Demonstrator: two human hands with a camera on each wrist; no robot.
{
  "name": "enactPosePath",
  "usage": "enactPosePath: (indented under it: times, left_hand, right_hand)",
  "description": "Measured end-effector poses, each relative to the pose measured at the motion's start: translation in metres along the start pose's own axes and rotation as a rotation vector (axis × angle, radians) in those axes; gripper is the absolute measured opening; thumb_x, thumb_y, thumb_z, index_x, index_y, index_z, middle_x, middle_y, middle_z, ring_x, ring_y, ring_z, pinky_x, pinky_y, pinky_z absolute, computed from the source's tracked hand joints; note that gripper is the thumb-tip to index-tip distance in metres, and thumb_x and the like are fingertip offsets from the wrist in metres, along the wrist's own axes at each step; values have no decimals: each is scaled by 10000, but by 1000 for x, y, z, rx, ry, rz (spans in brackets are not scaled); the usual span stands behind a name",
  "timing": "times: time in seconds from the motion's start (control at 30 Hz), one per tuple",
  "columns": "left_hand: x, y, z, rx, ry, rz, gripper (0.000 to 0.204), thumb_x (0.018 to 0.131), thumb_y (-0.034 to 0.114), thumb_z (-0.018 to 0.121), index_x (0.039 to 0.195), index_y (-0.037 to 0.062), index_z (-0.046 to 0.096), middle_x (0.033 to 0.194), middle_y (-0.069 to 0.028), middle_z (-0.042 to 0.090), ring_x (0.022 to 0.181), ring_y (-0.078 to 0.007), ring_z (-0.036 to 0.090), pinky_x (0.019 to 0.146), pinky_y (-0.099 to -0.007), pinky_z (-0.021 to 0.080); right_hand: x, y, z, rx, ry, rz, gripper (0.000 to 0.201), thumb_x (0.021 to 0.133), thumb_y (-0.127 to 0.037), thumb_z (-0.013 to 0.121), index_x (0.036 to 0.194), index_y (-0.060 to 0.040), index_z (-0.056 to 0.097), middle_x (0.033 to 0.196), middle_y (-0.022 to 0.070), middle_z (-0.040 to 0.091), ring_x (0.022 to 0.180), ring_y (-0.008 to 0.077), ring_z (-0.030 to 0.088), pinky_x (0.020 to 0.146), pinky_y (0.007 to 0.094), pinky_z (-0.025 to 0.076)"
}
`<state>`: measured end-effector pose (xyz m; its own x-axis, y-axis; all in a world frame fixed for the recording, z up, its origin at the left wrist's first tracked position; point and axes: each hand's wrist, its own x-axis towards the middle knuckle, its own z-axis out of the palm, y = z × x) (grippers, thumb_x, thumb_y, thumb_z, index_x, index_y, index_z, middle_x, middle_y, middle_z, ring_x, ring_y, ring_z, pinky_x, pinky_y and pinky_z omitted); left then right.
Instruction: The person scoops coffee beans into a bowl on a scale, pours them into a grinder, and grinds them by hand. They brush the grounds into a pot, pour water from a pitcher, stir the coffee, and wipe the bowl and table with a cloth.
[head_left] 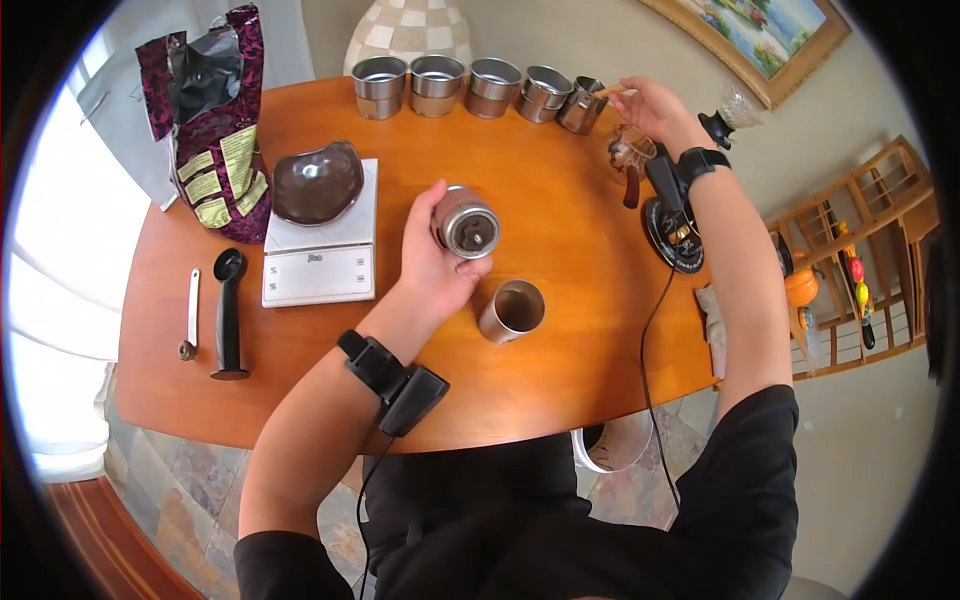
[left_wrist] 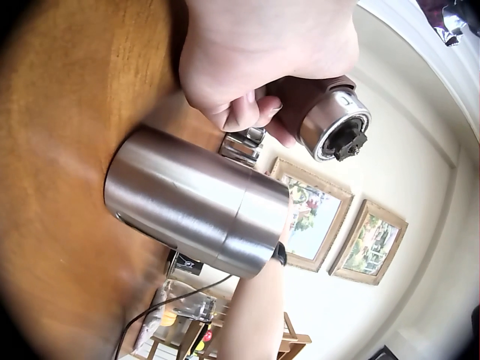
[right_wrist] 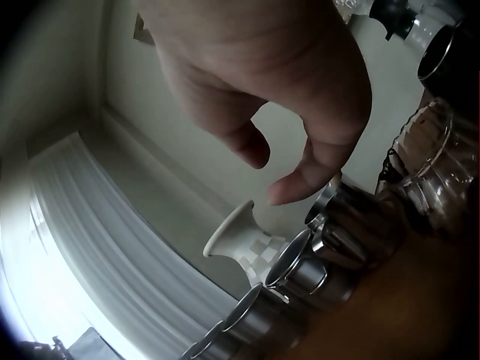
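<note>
"What worries you?"
"The brown grinder (head_left: 466, 222): the left hand (head_left: 432, 270) has its fingers wrapped round it, over the counter (head_left: 590, 350), near the upright steel cup (head_left: 511, 314). A slack grip might drop it onto that cup."
"And the right hand (head_left: 655, 108)?"
"Thumb and forefinger parted, nothing pinched that I see, near the metal pitcher (head_left: 579, 108). A clumsy reach could topple it."

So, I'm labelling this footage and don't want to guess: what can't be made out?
Head view: print on the purple bag, too small.
Head view: markings on the scale, too small.
Head view: part of the white bin, hidden by the table.
Left wrist view: part of the brown cylinder, covered by the left hand.
Right wrist view: rest of the dark-rimmed object, cut off by the right edge.
</note>
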<state>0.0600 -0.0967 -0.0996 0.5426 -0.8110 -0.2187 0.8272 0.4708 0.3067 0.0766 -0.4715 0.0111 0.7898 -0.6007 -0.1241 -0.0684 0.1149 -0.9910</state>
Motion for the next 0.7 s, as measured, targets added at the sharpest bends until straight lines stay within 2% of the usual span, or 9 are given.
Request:
enactPosePath:
  times: [0.13, 0.2, 0.23, 0.33, 0.43, 0.5, 0.7]
  left_hand:
    - [0, 1, -4, 1, -22, -47, 463, 900, 514, 512, 837, 64, 593, 695, -80, 583, 486, -147, 429, 416, -252, 278]
    - [-1, 0, 0, -1, 18, -24, 472, 898, 515, 512, 840, 54, 593, 685, -83, 576, 481, -145, 416, 413, -251, 275]
    - [-2, 0, 2, 0, 55, -10, 482, 896, 516, 512, 843, 43, 593, 674, -86, 569, 476, -144, 404, 411, -251, 272]
    - [0, 0, -1, 7, 27, -34, 512, 890, 526, 514, 851, 21, 590, 650, -88, 549, 473, -141, 401, 407, -249, 268]
    - [-1, 1, -1, 6, 16, -56, 525, 889, 533, 513, 855, 14, 588, 643, -90, 546, 473, -137, 397, 410, -245, 264]
    - [-1, 1, -2, 4, 15, -76, 530, 890, 536, 511, 857, 13, 588, 641, -93, 549, 472, -136, 395, 412, -242, 262]
    - [-1, 1, -4, 41, -51, -73, 569, 901, 564, 471, 903, 4, 568, 595, -102, 537, 484, -127, 394, 435, -237, 263]
  right_hand:
    - [18, -1, 3, -47, 36, 81, 126, 930, -139, 599, 948, -32, 535, 765, 39, 585, 650, 134, 586, 519, 206, 477]
    - [22, 1, 3, -110, 127, 128, 133, 922, -162, 623, 890, -66, 537, 734, 12, 576, 589, 95, 536, 456, 179, 397]
    - [24, 3, 3, -107, 127, 128, 133, 922, -162, 623, 890, -66, 537, 734, 12, 576, 589, 95, 536, 456, 179, 397]
    - [26, 5, 5, -35, 157, 127, 131, 922, -177, 630, 863, -89, 553, 713, -3, 564, 582, 78, 514, 457, 178, 360]
    - [23, 0, 9, -58, 142, 74, 168, 904, -200, 666, 900, -116, 520, 743, -36, 532, 622, 48, 512, 452, 173, 345]
    - [17, -15, 8, 8, 172, 14, 161, 934, -196, 619, 846, -100, 524, 685, -20, 518, 574, 75, 499, 462, 206, 347]
    - [-18, -64, -22, 196, 190, -121, 206, 934, -202, 619, 833, -83, 486, 676, 1, 462, 591, 100, 479, 460, 214, 337]
